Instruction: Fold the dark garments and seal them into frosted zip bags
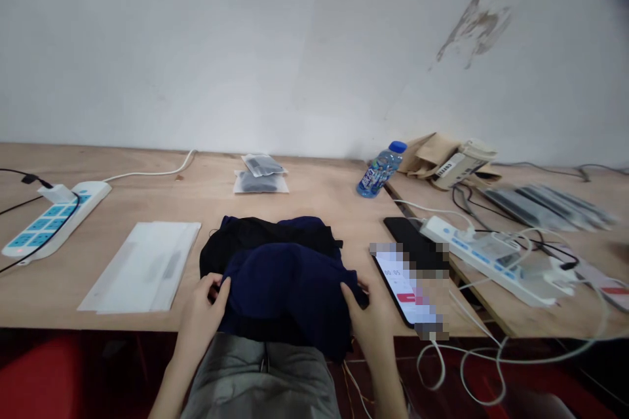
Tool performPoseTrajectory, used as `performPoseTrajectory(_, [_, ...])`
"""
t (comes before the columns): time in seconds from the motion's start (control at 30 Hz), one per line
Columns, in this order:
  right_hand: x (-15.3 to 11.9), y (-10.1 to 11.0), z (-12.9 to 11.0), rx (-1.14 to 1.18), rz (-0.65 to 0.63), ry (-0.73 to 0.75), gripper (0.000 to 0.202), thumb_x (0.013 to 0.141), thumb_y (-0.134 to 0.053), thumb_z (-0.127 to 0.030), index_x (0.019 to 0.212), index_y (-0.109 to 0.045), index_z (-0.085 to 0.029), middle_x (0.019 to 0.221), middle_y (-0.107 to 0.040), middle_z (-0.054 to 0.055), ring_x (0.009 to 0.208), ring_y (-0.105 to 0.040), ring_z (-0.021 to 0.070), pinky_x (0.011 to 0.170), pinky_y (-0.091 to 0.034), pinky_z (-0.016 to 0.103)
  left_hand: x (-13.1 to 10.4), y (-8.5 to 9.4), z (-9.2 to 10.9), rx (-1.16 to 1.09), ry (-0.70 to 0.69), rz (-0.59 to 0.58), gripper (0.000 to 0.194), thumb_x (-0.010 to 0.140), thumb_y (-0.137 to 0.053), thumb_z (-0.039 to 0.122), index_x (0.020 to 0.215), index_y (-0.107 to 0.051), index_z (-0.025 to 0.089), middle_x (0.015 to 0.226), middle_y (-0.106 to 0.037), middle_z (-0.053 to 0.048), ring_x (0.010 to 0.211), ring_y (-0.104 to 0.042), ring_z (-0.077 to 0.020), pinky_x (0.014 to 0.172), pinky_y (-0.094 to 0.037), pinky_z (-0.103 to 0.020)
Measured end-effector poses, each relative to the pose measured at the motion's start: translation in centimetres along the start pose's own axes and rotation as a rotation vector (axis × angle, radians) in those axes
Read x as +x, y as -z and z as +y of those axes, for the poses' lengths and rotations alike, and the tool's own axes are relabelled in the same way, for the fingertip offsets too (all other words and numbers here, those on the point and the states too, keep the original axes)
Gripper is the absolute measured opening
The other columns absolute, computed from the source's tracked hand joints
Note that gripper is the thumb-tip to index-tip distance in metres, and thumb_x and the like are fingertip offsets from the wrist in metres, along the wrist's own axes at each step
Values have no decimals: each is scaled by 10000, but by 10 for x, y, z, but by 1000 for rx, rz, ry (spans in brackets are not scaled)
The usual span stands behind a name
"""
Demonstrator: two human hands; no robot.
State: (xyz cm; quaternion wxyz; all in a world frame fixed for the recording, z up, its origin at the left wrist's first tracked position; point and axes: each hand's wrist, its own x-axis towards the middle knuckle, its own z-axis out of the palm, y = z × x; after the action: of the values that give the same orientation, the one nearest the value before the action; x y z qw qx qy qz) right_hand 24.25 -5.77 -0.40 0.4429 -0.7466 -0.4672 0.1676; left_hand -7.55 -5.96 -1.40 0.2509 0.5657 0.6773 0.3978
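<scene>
A navy blue garment (289,281) with a rounded, padded-looking bulge lies at the table's front edge, its lower part hanging over the edge. My left hand (205,304) pinches its left side between thumb and fingers. At the opposite side, my right hand (367,314) grips the right edge, thumb on top. Beneath and behind it is a black garment (255,234), with more navy cloth showing at the back of the pile. How the layers are folded underneath is hidden.
White translucent bags (142,268) lie left, near a power strip (56,219). Packed bags (260,181) sit behind the pile. To the right are a blue-capped bottle (381,170), a lit phone (405,288), a black phone-like slab (413,242), another power strip (491,262) and tangled cables.
</scene>
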Motion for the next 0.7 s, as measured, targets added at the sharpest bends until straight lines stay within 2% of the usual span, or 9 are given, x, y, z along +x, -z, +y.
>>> performPoseTrajectory(0.1, [12, 11, -9, -47, -17, 84, 474, 755, -575, -653, 845, -655, -195, 772, -692, 86, 715, -631, 258, 651, -498, 364, 0, 9, 5, -136, 116, 139, 373, 853, -520, 553, 886, -615, 194, 787, -660, -36, 754, -632, -209, 663, -486, -297])
performPoseTrajectory(0.23, [26, 37, -35, 85, -74, 94, 440, 781, -584, -633, 866, -636, -205, 552, -573, -17, 527, -529, 167, 516, -424, 282, 6, 36, 7, -379, 303, 274, 413, 809, -578, 577, 974, -600, 199, 766, -650, 3, 702, -616, -164, 629, -498, -254])
performPoseTrajectory(0.3, [32, 46, -49, 224, -174, 26, 412, 779, -615, -606, 897, -622, -211, 526, -565, -33, 492, -528, 161, 471, -407, 266, 10, 53, 8, -557, 364, 267, 416, 777, -631, 565, 981, -596, 204, 748, -640, 19, 646, -598, -137, 567, -490, -225])
performPoseTrajectory(0.37, [38, 49, -58, 349, -312, -69, 384, 765, -655, -569, 900, -617, -212, 568, -617, -15, 503, -570, 172, 459, -425, 265, 14, 67, 9, -708, 426, 205, 410, 743, -691, 518, 981, -600, 197, 723, -628, 29, 558, -566, -106, 482, -460, -197])
performPoseTrajectory(0.47, [51, 36, -54, 412, -427, -170, 357, 754, -680, -509, 924, -616, -201, 700, -693, 37, 589, -646, 203, 505, -494, 287, 18, 76, 10, -794, 494, 154, 432, 703, -751, 392, 1052, -602, 185, 698, -629, 27, 482, -550, -84, 442, -465, -188])
performPoseTrajectory(0.5, [55, 29, -47, 403, -417, -183, 355, 764, -663, -496, 949, -610, -198, 738, -703, 51, 617, -663, 212, 529, -518, 303, 19, 75, 8, -809, 485, 153, 476, 706, -748, 367, 1114, -580, 189, 732, -655, 9, 525, -598, -105, 489, -511, -213])
performPoseTrajectory(0.57, [60, 14, -31, 349, -334, -172, 355, 797, -600, -466, 1026, -584, -195, 803, -709, 70, 671, -685, 227, 592, -560, 349, 19, 68, 3, -809, 397, 137, 577, 736, -723, 369, 1243, -496, 212, 898, -708, -56, 736, -698, -183, 665, -590, -319])
performPoseTrajectory(0.63, [56, 5, -17, 266, -289, -61, 333, 823, -533, -386, 1093, -577, -197, 956, -706, 100, 825, -700, 240, 725, -581, 403, 16, 58, -5, -706, 261, 93, 592, 770, -686, 409, 1285, -451, 235, 1096, -688, -112, 949, -695, -245, 810, -582, -420])
performPoseTrajectory(0.7, [44, 4, -11, 177, -329, 127, 352, 823, -475, -280, 1149, -592, -217, 1151, -660, 108, 1056, -651, 243, 880, -547, 436, 14, 49, -13, -476, 123, 67, 520, 803, -640, 421, 1267, -487, 243, 1216, -628, -130, 1055, -654, -266, 879, -554, -458])
